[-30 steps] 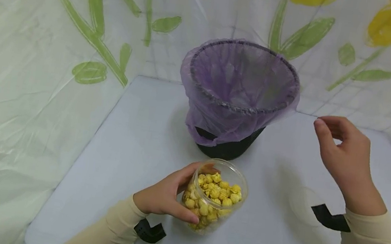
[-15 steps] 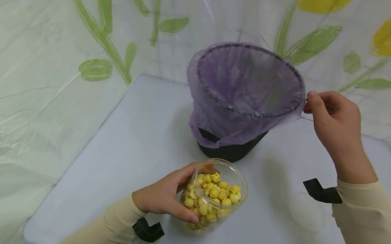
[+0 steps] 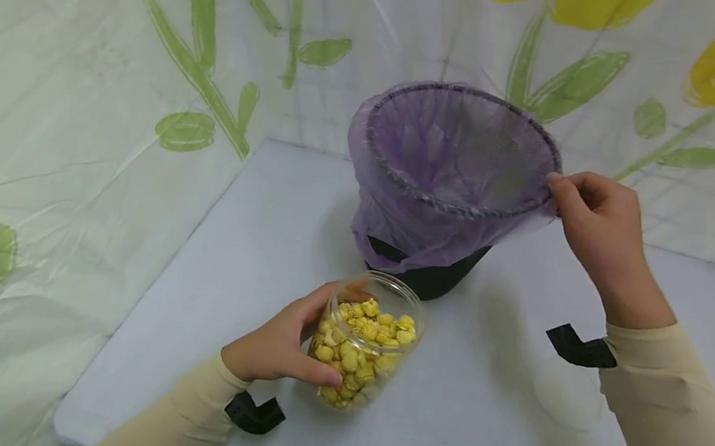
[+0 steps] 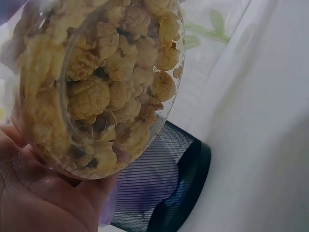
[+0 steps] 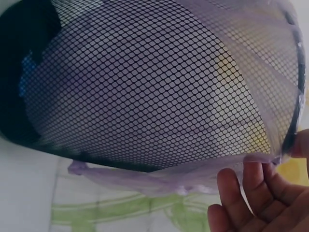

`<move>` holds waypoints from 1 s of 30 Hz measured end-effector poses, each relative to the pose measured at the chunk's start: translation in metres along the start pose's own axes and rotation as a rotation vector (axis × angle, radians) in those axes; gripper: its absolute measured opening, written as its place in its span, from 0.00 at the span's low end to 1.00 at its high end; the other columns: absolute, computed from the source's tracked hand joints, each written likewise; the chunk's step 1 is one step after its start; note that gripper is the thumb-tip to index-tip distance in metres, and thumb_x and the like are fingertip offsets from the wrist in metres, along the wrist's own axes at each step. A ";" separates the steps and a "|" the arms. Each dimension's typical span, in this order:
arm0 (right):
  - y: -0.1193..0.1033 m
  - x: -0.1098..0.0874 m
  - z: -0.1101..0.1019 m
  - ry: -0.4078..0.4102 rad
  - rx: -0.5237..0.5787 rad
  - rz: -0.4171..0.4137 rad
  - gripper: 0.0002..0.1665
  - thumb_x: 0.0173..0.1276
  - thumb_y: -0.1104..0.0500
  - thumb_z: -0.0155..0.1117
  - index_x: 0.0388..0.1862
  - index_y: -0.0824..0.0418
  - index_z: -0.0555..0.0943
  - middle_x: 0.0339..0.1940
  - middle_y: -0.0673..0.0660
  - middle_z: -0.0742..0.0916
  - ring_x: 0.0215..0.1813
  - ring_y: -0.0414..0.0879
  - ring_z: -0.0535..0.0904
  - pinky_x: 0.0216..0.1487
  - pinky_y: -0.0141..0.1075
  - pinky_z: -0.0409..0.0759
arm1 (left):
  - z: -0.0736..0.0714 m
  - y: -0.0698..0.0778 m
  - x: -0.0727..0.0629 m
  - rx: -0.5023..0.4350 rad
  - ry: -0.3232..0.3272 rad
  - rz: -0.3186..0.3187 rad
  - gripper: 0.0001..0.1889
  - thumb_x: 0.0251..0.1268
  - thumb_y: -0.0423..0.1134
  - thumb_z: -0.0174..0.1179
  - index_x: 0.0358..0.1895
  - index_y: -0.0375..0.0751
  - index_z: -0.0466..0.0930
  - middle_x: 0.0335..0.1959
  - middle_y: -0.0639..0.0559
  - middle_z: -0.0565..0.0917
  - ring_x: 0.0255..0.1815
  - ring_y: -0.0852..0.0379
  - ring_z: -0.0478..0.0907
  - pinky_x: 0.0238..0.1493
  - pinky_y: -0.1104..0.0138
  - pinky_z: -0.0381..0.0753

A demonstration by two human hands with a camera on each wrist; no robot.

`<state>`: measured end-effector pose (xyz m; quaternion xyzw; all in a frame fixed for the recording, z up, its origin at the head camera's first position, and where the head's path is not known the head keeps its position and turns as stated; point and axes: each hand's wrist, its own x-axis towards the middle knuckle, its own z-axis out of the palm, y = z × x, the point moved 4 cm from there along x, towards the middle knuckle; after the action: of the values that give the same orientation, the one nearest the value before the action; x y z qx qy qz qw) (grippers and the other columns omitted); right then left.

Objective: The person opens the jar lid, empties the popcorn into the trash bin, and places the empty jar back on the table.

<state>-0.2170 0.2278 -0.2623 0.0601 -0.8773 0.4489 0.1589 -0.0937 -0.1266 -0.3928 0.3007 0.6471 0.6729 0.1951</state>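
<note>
My left hand (image 3: 277,344) grips a clear plastic jar (image 3: 365,341) of yellow popcorn (image 3: 356,362), thumb on the near side and fingers round the far side. The jar has no lid on and leans, its mouth tipped toward the upper right. Its underside and the popcorn (image 4: 116,82) behind it fill much of the left wrist view. Behind the jar stands a black mesh wastebasket (image 3: 441,283) lined with a purple bin bag (image 3: 412,223). My right hand (image 3: 607,233) pinches the basket's right rim, thumb at the top edge and fingers (image 5: 253,181) beneath, against the bag.
A clear round lid (image 3: 568,394) lies on the white table (image 3: 204,308) below my right forearm. A plastic curtain (image 3: 75,103) printed with yellow flowers hangs right behind the table.
My right hand has come in leftward from beside the wastebasket and taken hold of its rim. My left hand has shifted the jar a little left and away from me.
</note>
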 end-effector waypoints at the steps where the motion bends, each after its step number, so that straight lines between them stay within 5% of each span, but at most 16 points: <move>1: -0.001 0.001 0.001 -0.007 0.003 0.000 0.20 0.79 0.45 0.63 0.33 0.56 0.88 0.25 0.36 0.84 0.33 0.39 0.77 0.34 0.30 0.72 | -0.003 0.002 -0.002 0.004 0.011 0.005 0.54 0.57 0.42 0.79 0.85 0.48 0.54 0.78 0.46 0.69 0.74 0.48 0.72 0.72 0.61 0.73; 7: -0.003 0.006 0.011 -0.021 0.045 0.018 0.19 0.79 0.46 0.64 0.29 0.55 0.88 0.23 0.37 0.83 0.31 0.40 0.76 0.32 0.31 0.71 | -0.022 0.024 -0.011 0.036 0.084 0.043 0.55 0.57 0.42 0.79 0.85 0.45 0.53 0.77 0.44 0.69 0.73 0.47 0.72 0.71 0.62 0.73; 16: -0.007 0.009 0.027 -0.045 0.127 0.047 0.19 0.78 0.47 0.66 0.29 0.57 0.86 0.24 0.39 0.84 0.32 0.38 0.80 0.37 0.26 0.78 | -0.060 0.085 -0.015 0.069 0.277 0.202 0.53 0.58 0.40 0.78 0.84 0.42 0.55 0.75 0.38 0.69 0.68 0.49 0.76 0.64 0.63 0.80; 22: -0.007 0.009 0.032 -0.048 0.139 0.050 0.19 0.78 0.47 0.66 0.29 0.57 0.86 0.24 0.40 0.84 0.32 0.38 0.81 0.37 0.27 0.78 | -0.078 0.129 0.004 0.075 0.421 0.284 0.52 0.52 0.25 0.69 0.83 0.45 0.57 0.74 0.38 0.71 0.67 0.46 0.76 0.63 0.64 0.81; 26: -0.008 0.009 0.034 -0.043 0.142 0.043 0.19 0.78 0.48 0.65 0.28 0.56 0.86 0.23 0.40 0.84 0.31 0.38 0.81 0.36 0.27 0.78 | -0.084 0.152 0.021 0.072 0.512 0.399 0.50 0.53 0.27 0.72 0.82 0.44 0.59 0.73 0.37 0.72 0.68 0.42 0.75 0.63 0.63 0.81; 30: -0.010 0.011 0.037 -0.048 0.146 0.038 0.20 0.78 0.47 0.65 0.29 0.58 0.86 0.24 0.42 0.85 0.31 0.40 0.81 0.35 0.28 0.78 | -0.092 0.173 0.040 0.200 0.573 0.513 0.51 0.51 0.36 0.79 0.80 0.43 0.61 0.71 0.40 0.74 0.68 0.41 0.75 0.65 0.61 0.79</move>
<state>-0.2327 0.1921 -0.2710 0.0656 -0.8466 0.5132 0.1247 -0.1622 -0.1852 -0.2136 0.2704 0.6416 0.6899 -0.1981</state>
